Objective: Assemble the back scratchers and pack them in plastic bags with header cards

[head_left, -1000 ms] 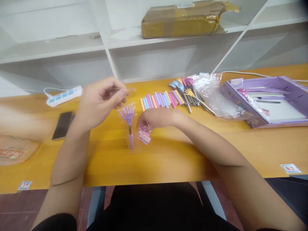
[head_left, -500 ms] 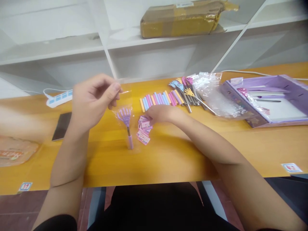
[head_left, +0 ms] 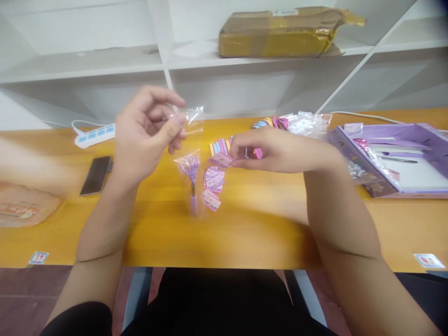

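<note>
Purple scratcher (head_left: pixel 193 189) midway between near and far edges of surface (head_left: pixel 245 242) | left hand (head_left: pixel 140 135) pinches clear film (head_left: pixel 195 119) | right hand (head_left: pixel 276 147) clamped on pink card (head_left: pixel 221 160) | apparent step: card pick-up | next move likely needs light grip

The left hand (head_left: pixel 145 133) is raised above the desk (head_left: pixel 252 238), clear plastic film (head_left: pixel 194 122) between its thumb and fingers. Below it, a purple hand-shaped back scratcher (head_left: pixel 192 170) shows through a clear bag, its handle pointing toward the desk's front edge. Just beside that lie overlapping pink printed cards (head_left: pixel 213 181); over them the right hand (head_left: pixel 271 147) pinches a single pink card (head_left: pixel 221 160). Nearer the rear edge are coloured tubes (head_left: pixel 220 146) and more scratcher heads (head_left: pixel 261 124), partly hidden by the right hand. A phone (head_left: pixel 96 175) lies toward the left end, an open purple box (head_left: pixel 425 140) toward the right.
</note>
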`<state>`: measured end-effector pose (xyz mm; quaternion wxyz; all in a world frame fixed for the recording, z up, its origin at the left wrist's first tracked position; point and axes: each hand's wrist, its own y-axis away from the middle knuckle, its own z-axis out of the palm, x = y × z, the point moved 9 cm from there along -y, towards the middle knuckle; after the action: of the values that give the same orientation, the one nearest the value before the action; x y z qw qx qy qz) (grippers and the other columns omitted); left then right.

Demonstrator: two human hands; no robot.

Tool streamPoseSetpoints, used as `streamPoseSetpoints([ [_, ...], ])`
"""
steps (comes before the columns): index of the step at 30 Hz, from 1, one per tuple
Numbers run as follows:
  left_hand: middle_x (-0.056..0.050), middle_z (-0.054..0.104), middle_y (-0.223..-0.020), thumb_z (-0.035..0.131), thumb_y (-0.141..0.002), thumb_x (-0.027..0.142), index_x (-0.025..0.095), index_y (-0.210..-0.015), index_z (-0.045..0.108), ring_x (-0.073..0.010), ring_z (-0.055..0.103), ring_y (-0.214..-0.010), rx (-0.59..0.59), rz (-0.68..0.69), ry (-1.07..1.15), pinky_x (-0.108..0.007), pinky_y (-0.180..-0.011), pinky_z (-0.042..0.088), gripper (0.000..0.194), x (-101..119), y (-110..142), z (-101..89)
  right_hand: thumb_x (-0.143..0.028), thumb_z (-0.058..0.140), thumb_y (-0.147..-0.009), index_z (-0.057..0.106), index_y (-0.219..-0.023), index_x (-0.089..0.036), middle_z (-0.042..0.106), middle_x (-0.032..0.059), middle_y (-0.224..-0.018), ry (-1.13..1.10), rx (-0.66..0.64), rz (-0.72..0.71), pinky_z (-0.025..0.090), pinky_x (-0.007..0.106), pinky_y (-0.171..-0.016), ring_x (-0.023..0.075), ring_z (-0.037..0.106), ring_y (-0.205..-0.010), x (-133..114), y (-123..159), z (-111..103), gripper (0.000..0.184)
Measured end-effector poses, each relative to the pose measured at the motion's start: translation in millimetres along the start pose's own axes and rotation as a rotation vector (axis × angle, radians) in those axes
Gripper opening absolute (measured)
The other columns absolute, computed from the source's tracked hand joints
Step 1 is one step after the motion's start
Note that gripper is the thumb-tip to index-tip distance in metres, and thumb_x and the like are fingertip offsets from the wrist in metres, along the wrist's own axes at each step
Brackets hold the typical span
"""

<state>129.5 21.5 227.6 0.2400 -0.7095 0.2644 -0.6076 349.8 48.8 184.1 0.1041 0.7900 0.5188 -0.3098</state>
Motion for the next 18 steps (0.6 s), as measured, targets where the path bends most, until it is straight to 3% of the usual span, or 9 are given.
streamPoseSetpoints([
  [4,0.003,0.08,-0.083,0.099,-0.1,0.049,0.027,-0.115,0.08,-0.0132,0.071,-0.064,0.008,-0.051,-0.046,-0.032,-0.059,0.052,0.032,9.5,6.0,3.4,-0.045,0.079,-0.11,0.065,-0.098,-0.024,0.072,0.0013,-0.095,-0.162,0.361,-0.116,0.052,0.034,-0.075,0.015,0.064,-0.081,-26.2,7.6,-22.8,0.028],
  [9,0.001,0.085,-0.087,0.097,-0.102,0.052,0.024,-0.111,0.079,-0.0134,0.076,-0.067,0.013,-0.028,-0.065,-0.029,-0.063,0.059,0.034,24.6,13.5,9.9,-0.046,0.084,-0.109,0.068,-0.105,-0.026,0.073,0.0027,-0.107,-0.268,0.709,-0.265,0.06,0.033,-0.079,0.0149,0.068,-0.087,-43.7,15.3,-23.5,0.026],
  [13,0.001,0.09,-0.094,0.097,-0.103,0.044,0.026,-0.116,0.08,-0.0186,0.085,-0.077,-0.004,-0.054,-0.102,-0.034,-0.073,0.067,0.028,28.8,19.2,12.7,-0.052,0.08,-0.111,0.07,-0.112,-0.028,0.073,0.0034,-0.109,-0.208,0.855,-0.285,0.065,0.036,-0.086,0.0174,0.071,-0.093,-49.2,20.7,-21.9,0.026],
  [18,0.002,0.091,-0.095,0.092,-0.108,0.042,0.027,-0.118,0.08,-0.0206,0.088,-0.083,-0.035,-0.061,-0.069,-0.036,-0.079,0.073,0.022,34.2,23.2,17.2,-0.053,0.086,-0.108,0.071,-0.118,-0.029,0.074,0.0066,-0.116,-0.162,0.901,-0.281,0.067,0.042,-0.09,0.0218,0.075,-0.095,-53.1,22.0,-21.3,0.03],
])
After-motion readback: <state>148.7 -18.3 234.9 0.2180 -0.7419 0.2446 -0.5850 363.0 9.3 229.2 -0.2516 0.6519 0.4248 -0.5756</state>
